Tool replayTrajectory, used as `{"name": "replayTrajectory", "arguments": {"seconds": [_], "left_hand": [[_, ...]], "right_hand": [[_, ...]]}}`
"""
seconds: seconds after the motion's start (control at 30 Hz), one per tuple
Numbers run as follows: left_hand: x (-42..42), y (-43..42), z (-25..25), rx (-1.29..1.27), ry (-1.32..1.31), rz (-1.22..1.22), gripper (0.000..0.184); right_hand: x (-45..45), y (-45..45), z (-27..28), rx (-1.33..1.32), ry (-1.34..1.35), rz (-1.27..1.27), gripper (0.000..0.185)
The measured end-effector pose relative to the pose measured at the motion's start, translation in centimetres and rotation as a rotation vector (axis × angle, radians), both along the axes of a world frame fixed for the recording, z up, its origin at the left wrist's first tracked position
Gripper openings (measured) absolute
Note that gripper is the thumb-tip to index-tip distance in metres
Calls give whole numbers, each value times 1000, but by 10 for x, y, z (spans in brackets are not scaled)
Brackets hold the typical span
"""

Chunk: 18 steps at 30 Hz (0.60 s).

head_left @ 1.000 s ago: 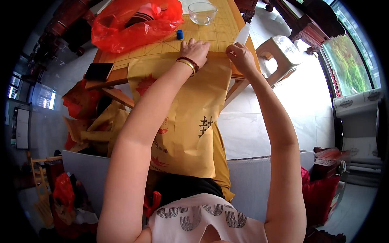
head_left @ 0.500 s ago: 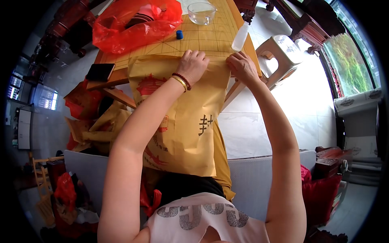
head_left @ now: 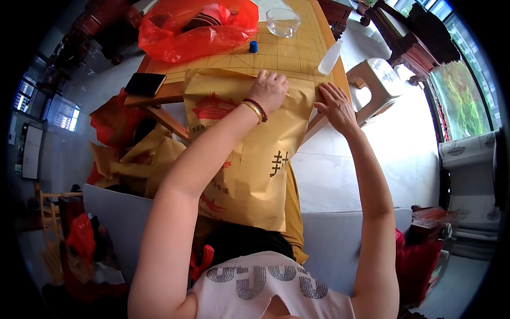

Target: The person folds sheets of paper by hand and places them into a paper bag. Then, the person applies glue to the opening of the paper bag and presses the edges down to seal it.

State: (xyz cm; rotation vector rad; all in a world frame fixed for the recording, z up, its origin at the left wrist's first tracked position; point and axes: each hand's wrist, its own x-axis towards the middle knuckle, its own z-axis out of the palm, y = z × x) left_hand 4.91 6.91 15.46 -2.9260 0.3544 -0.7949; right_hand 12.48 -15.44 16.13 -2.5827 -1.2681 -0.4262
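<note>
A large brown paper bag point(head_left: 252, 159) with red and black print slopes from the tabletop down to my lap. My left hand point(head_left: 269, 91), wearing bracelets, lies across the upper part of the bag with its fingers curled down on the paper near the top edge. Beside the bag's upper right corner is my right hand point(head_left: 337, 109). Its fingers stretch out over the table edge, and it holds nothing that I can see. A blue cap point(head_left: 253, 47) stands beyond the bag, and a translucent white bottle point(head_left: 330, 58) lies past my right fingertips.
On the wooden table point(head_left: 297, 58) are a red plastic bag point(head_left: 196, 40), a clear glass bowl point(head_left: 283, 24) and a dark flat case point(head_left: 145, 84). A white stool point(head_left: 380, 80) stands to the right. More paper bags point(head_left: 143, 159) are piled at lower left.
My right hand has come off the bag's upper right corner, and its fingers have straightened. My left hand keeps its place on the bag. The whole view has shifted slightly.
</note>
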Motion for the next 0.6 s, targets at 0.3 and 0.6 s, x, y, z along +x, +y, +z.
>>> {"name": "replayTrajectory", "arguments": {"seconds": [0.3,0.6], "left_hand": [[0,1,-3,-123,8,28,14],[-8,66,21,28,89,1,13]], "right_hand": [[-36,85,26,529,728,97,45],[-33,99,-6,327,431,121,51]]}}
